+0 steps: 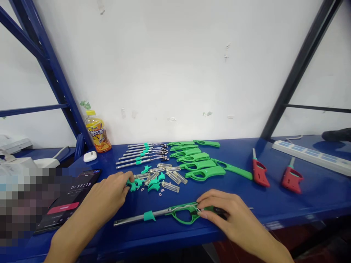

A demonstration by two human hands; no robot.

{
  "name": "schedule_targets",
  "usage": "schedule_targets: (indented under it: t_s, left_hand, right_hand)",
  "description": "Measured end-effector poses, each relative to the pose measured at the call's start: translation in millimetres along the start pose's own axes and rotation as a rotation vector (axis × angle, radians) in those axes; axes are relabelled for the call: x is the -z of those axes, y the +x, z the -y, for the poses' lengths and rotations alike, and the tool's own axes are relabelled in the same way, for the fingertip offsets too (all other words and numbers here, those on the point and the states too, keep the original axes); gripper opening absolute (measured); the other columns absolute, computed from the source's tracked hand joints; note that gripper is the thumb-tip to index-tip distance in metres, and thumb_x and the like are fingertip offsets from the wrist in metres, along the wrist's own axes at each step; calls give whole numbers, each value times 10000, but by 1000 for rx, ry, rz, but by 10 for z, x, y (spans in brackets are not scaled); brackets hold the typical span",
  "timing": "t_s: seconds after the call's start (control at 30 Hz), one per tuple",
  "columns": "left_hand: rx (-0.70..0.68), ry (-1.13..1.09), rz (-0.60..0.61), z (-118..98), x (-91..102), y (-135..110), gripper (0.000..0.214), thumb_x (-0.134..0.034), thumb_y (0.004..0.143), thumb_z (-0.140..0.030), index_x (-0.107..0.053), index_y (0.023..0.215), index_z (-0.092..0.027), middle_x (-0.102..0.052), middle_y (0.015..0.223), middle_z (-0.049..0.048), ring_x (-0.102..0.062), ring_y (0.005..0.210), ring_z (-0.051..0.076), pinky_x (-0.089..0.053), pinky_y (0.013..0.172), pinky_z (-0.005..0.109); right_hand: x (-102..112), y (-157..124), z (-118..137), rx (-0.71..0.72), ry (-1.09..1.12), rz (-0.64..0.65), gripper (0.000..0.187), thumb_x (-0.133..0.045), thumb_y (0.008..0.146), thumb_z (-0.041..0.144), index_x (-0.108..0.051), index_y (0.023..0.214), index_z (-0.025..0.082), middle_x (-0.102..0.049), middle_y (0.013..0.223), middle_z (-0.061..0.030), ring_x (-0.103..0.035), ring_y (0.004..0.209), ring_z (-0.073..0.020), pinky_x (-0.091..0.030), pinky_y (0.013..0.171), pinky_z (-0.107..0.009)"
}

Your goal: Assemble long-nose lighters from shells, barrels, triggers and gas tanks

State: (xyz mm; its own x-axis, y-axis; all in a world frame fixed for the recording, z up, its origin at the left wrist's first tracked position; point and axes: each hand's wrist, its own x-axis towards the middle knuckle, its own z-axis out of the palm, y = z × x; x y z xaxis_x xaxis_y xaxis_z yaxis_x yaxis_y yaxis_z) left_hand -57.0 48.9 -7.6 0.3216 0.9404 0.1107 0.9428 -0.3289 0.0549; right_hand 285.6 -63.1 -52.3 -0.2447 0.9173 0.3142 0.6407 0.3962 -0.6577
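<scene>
On the blue bench lies a half-built green lighter (pixel 175 214) with a long metal tube and a teal collar. My right hand (pixel 222 212) presses down on its green handle, fingers curled over the wiring there. My left hand (pixel 109 193) reaches to a small pile of teal trigger pieces (pixel 149 182) and pinches one at its fingertips. Clear fuel tanks (pixel 171 180) lie scattered beside that pile. Behind them sit a row of metal tubes with wires (pixel 142 153) and a stack of green handle shells (pixel 197 162).
Two finished red lighters (pixel 259 171) (pixel 292 179) lie to the right, near a white power strip (pixel 309 155). A phone showing a timer (pixel 70 199) lies left. An orange drink bottle (pixel 97 132) and white earbud case (pixel 90 156) stand at the back left by the blue rack post.
</scene>
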Motion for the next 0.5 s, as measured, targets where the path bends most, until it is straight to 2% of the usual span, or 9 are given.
schedule_targets:
  t_s: [0.13,0.33,0.43,0.5]
  left_hand:
    - [-28,-22,12,22,28,26,206,-449,957,-238,-651,955,-281,-743,963,44,-713,880,293,-397,649,332]
    - [-53,-41,-25,116,31,-28,196,-468,965,-321,-657,951,-268,-717,1042,56,-707,859,282,-405,676,342]
    - [-127,-127,-84,64,108,-99,187,-510,963,-349,-677,924,-274,-730,909,22,-684,780,251,-390,643,320]
    - [-199,-229,-85,-57,208,-167,168,-563,949,-350,-710,907,-280,-706,760,-16,-634,656,208,-405,620,294]
  right_hand:
    - [-13,-11,-23,-5,-2,4,169,-674,1077,378,-808,1021,293,-790,1145,-2,-764,1014,-193,-548,918,-290]
    - [-1,-18,3,-3,-16,9,173,-669,1082,362,-812,1020,286,-789,1143,-12,-756,1021,-200,-534,915,-293]
    - [1,-12,7,-14,-8,15,171,-683,1076,373,-818,1016,285,-793,1139,-10,-754,1022,-199,-528,918,-289]
    - [-2,-3,5,-18,-2,13,172,-690,1073,384,-818,1013,287,-793,1133,-5,-753,1019,-194,-523,915,-283]
